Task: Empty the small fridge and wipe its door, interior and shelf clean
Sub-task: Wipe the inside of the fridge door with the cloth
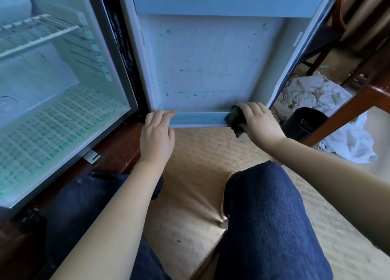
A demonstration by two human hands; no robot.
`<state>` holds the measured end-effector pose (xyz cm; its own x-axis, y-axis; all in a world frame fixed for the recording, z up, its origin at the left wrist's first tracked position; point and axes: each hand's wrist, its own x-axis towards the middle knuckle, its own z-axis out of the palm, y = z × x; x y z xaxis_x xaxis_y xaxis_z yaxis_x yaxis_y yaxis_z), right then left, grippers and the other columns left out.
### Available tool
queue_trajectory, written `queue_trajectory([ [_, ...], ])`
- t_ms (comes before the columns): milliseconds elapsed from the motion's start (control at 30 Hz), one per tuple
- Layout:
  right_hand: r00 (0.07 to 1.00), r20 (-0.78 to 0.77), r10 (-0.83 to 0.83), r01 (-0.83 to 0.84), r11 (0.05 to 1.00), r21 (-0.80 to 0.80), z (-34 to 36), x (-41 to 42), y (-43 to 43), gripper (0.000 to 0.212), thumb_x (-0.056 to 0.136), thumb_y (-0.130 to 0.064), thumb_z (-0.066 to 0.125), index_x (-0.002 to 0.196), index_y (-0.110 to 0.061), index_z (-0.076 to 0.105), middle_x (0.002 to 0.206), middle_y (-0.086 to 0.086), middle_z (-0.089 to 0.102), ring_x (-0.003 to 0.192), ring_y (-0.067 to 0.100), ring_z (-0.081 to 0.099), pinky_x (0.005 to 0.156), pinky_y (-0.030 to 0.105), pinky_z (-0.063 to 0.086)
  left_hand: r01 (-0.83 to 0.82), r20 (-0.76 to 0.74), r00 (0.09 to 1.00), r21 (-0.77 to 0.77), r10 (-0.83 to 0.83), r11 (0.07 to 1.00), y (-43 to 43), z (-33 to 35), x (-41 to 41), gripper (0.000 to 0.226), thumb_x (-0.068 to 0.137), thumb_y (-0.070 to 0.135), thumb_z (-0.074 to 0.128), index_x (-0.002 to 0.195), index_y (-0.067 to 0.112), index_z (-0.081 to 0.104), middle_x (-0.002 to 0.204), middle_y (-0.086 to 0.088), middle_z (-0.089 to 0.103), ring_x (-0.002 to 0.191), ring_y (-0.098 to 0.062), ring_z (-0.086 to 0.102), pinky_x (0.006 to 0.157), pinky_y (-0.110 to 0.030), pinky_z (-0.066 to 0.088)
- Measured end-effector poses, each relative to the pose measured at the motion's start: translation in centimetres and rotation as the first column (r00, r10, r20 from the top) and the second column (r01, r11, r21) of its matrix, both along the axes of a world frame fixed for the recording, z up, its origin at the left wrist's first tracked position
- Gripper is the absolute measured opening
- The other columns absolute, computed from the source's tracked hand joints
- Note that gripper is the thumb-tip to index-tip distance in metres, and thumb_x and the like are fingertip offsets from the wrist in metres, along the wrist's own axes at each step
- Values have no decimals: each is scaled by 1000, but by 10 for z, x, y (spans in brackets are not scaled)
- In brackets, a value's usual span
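The small fridge's door (206, 68) stands open straight ahead, its white inner panel flecked with bluish-green spots. My right hand (259, 123) grips a dark cloth (236, 119) and presses it against the right end of the door's bottom rim. My left hand (157, 131) holds the left end of that bottom edge, fingers curled over it. To the left the fridge's interior (52, 102) shows a ribbed white floor and a white wire shelf (35, 32) in the upper part, with no food in sight.
A heap of white cloths (312, 93) lies on the floor to the right of the door, beside a black round container (304, 121). Dark wooden furniture legs (348, 110) cross at the right. My knees in blue jeans rest on a tan carpet (200, 153).
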<state>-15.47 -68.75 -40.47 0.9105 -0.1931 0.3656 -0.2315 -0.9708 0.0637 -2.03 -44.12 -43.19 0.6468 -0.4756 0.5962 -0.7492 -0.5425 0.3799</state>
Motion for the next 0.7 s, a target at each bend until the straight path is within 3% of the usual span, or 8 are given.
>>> queue_trajectory([
  [167, 996, 80, -41, 39, 999, 26, -11, 15, 14, 44, 60, 0, 78, 99, 6, 60, 84, 20, 59, 76, 40, 56, 74, 44, 47, 30, 30, 999, -21, -30, 999, 2, -8, 5, 44, 80, -9, 49, 120, 3, 65, 109, -10, 64, 105, -27, 51, 90, -38, 52],
  [333, 994, 103, 47, -48, 999, 6, -18, 63, 67, 48, 44, -3, 85, 85, 1, 61, 75, 15, 57, 66, 33, 55, 61, 35, 47, 40, 38, 999, -77, -37, 996, 0, -8, 9, 41, 80, -8, 49, 115, 3, 67, 106, -8, 65, 104, -24, 49, 87, -35, 52],
  [467, 968, 233, 93, -102, 994, 26, -26, 106, 126, 32, 51, 0, 80, 75, -3, 60, 69, 12, 57, 64, 30, 56, 58, 34, 45, 76, 41, 996, -59, -74, 995, 7, -5, 9, 43, 77, -12, 54, 116, 1, 65, 112, -9, 65, 105, -24, 51, 94, -29, 45],
  [567, 952, 293, 86, -89, 996, -2, -27, 111, 132, 24, 60, 0, 76, 76, -5, 60, 71, 10, 56, 65, 28, 55, 60, 35, 45, 79, 37, 996, -17, -78, 997, 13, -3, 8, 46, 78, -12, 53, 121, -1, 62, 119, -10, 63, 111, -25, 50, 100, -28, 41],
  [700, 971, 188, 145, -142, 989, -34, -21, 91, 102, 30, 61, -4, 76, 87, -5, 63, 78, 11, 58, 71, 30, 58, 64, 34, 47, 119, 40, 992, 82, -122, 990, 18, -4, 7, 51, 80, -11, 53, 130, 0, 57, 132, -11, 57, 124, -23, 45, 109, -26, 32],
])
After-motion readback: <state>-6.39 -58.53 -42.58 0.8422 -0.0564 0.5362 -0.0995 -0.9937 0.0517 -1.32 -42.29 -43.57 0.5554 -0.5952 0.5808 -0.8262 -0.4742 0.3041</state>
